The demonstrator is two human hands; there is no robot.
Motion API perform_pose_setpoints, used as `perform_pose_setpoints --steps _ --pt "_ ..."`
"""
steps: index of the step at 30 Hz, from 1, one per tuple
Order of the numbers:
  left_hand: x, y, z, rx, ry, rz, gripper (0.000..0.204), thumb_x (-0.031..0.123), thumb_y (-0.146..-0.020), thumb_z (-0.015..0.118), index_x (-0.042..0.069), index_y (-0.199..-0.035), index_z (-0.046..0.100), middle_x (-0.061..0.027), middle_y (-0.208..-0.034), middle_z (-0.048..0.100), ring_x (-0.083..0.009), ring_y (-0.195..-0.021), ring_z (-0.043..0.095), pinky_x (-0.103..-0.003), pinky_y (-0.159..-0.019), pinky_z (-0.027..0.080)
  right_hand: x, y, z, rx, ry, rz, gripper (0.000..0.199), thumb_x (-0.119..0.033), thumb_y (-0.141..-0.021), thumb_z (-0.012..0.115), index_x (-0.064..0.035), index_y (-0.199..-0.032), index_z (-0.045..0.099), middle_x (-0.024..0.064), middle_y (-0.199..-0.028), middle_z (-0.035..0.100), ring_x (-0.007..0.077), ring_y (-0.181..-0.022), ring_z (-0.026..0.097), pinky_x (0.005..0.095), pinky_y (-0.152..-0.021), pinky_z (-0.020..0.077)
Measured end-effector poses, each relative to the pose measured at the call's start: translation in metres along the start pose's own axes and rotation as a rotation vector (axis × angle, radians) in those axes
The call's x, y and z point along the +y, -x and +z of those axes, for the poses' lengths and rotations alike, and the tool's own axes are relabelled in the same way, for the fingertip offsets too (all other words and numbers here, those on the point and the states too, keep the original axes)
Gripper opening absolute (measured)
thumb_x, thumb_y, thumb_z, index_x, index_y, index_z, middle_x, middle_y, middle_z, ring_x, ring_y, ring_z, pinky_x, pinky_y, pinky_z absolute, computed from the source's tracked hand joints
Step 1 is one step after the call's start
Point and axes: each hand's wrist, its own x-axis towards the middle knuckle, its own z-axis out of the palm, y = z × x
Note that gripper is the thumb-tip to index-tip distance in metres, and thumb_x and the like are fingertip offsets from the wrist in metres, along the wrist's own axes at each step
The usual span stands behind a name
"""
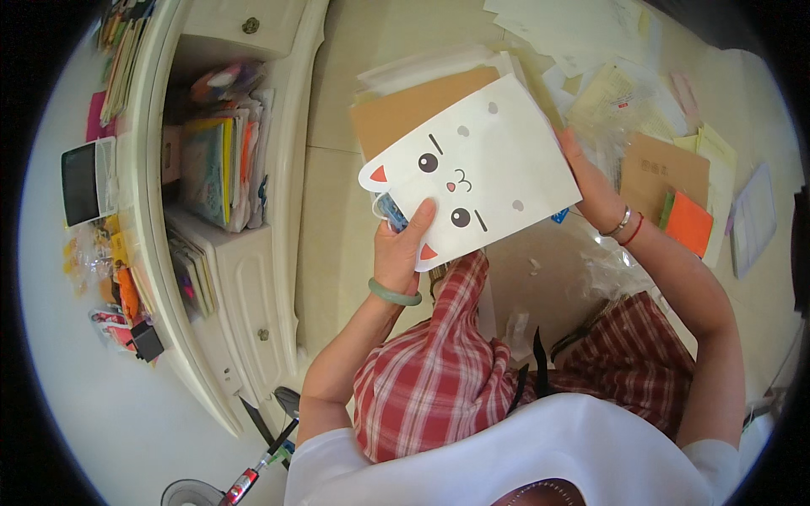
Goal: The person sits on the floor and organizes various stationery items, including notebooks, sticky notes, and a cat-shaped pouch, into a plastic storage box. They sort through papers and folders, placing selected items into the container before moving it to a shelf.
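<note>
A flat white cat-face piece (498,169) with red inner ears and grey spots is held tilted in front of me, its ears toward the left. My left hand (401,249) is closed on its lower left edge, with the thumb over the front and the fingers hidden behind. Beside that thumb, a blue item (391,212) and a white loop show between the ears. At the right edge, my right hand (595,185) grips the piece, its fingertips partly out of sight. Behind its top edge appears a brown paper cover (426,105) with pale sheets.
Left of me stands a cream cabinet (240,278) with books and folders (224,169) on its open shelf. Loose papers (582,34) cover the floor ahead. To the right lie a brown envelope (654,173), an orange booklet (688,223), clear plastic and a pale flat case (753,218).
</note>
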Motion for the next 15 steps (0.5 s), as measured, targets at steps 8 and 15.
perform_pose_setpoints --steps 8,15 --pt "-0.013 -0.003 -0.032 0.262 0.244 0.191 0.041 0.031 -0.089 0.059 0.008 -0.121 0.050 -0.0042 -0.110 0.061 -0.0165 -0.093 0.062 -0.029 -0.075 0.052 0.004 -0.001 -0.031 -0.058 -0.199 0.005 0.071 -0.059 -0.092 0.029 -0.0046 -0.137 0.035 0.0120 -0.134 0.045 0.0232 -0.119 0.045 0.0360 -0.096 0.0370" --pt "0.081 -0.030 -0.159 0.482 0.413 0.501 0.032 0.034 -0.088 0.059 0.013 -0.112 0.056 0.0003 -0.103 0.063 -0.0114 -0.086 0.061 -0.025 -0.065 0.047 -0.002 -0.001 -0.019 -0.057 -0.114 0.208 0.065 -0.055 -0.093 0.036 -0.0027 -0.130 0.042 0.0096 -0.117 0.058 0.0161 -0.092 0.058 0.0293 -0.076 0.0469"
